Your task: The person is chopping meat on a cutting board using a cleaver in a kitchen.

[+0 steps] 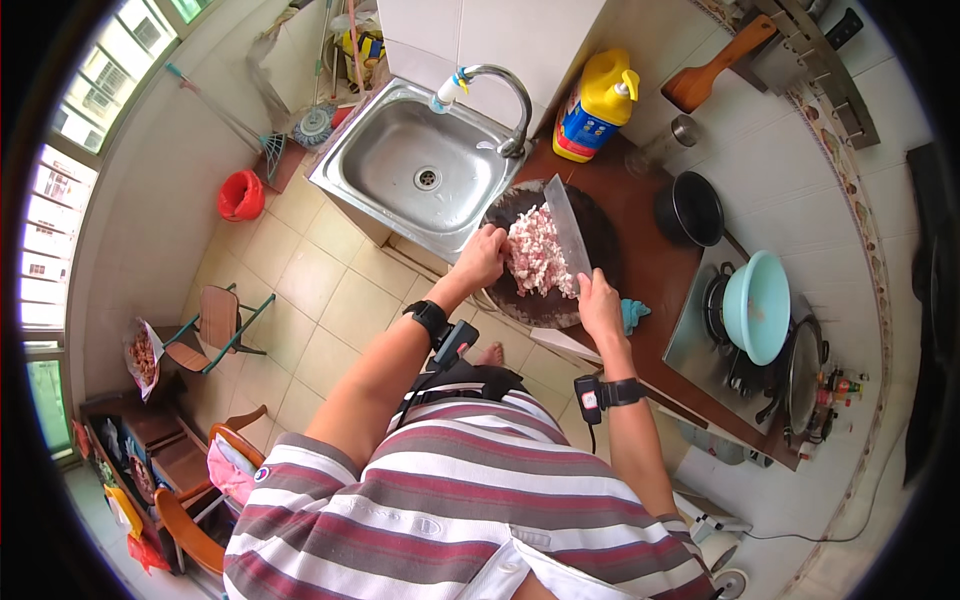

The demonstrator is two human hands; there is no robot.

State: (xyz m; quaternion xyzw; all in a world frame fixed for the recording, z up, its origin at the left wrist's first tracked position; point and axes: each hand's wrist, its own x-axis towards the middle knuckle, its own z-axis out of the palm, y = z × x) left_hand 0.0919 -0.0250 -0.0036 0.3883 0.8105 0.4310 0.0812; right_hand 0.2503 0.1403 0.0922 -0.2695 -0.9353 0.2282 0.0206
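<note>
A heap of chopped raw meat (538,251) lies on a round, dark wooden chopping board (600,232) at the counter's corner. My right hand (598,300) is closed on the near end of a broad cleaver (568,229), whose blade stands along the right side of the heap; its handle is hidden by the hand. At the heap's left edge is my left hand (486,256), fingers curled together at the meat. Whether a bit of meat is pinched between them cannot be made out.
A steel sink (427,176) with a curved faucet (523,105) adjoins the board. Behind it stands a yellow detergent jug (596,105). Rightward are a black pot (688,208), a light-blue bowl (757,307) over the stove and a blue cloth (634,313). A folding chair (218,319) stands left.
</note>
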